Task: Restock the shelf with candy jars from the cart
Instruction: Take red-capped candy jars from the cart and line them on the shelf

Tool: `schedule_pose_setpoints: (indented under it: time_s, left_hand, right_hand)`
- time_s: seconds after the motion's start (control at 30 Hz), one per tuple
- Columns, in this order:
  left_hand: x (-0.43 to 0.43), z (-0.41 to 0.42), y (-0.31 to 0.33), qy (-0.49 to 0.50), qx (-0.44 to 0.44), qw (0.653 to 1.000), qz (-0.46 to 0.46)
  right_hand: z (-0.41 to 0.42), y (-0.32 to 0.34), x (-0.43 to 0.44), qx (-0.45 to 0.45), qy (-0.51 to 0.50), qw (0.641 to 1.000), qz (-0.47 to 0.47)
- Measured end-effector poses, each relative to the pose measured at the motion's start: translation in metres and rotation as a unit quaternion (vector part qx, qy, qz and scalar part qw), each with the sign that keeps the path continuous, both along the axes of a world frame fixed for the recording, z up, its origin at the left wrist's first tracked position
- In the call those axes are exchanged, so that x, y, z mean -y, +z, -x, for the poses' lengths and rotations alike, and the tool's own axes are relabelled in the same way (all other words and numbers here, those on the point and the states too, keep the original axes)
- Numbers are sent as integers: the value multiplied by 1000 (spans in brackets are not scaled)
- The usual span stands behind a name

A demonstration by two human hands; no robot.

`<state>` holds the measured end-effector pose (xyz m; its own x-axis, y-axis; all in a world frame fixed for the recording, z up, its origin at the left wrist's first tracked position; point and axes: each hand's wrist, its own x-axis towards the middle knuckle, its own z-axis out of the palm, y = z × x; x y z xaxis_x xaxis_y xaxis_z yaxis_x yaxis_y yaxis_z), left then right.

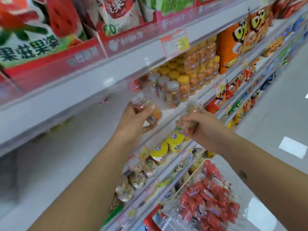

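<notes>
You've got a candy jar [150,112] gripped in your left hand [133,120] and another jar [189,120] in your right hand [203,127], both up at the shelf [93,124]. Careful: the grey-lidded jars [168,90] sit close, bump one and the row topples.

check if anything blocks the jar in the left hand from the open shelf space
Nothing visible does. The left hand holds its jar at the bare shelf; the grey-lidded jars stand off to its right.
</notes>
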<state>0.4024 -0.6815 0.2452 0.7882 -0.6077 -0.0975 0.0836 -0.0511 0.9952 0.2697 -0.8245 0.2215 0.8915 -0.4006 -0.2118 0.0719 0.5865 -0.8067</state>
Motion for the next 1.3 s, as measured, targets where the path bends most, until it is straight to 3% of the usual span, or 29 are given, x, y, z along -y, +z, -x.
schedule_pose_setpoints:
  time_s: [0.17, 0.3, 0.43, 0.73, 1.3]
  left_hand:
    - [13, -78, -20, 21, 69, 995, -71]
    - [37, -112, -28, 17, 157, 982, -104]
    - [62, -131, -38, 17, 242, 963, -121]
    - [60, -138, -60, 97, 280, 944, -142]
    - [100, -154, -65, 154, 324, 921, -150]
  right_hand:
    - [-74, -15, -24, -12, -129, 963, 235]
    - [-105, -27, -23, -13, -147, 907, 394]
    - [-115, -33, -18, -53, -148, 828, 538]
    - [-114, -34, -9, -124, -115, 773, 612]
    - [-119, -48, -3, -88, -129, 744, 650]
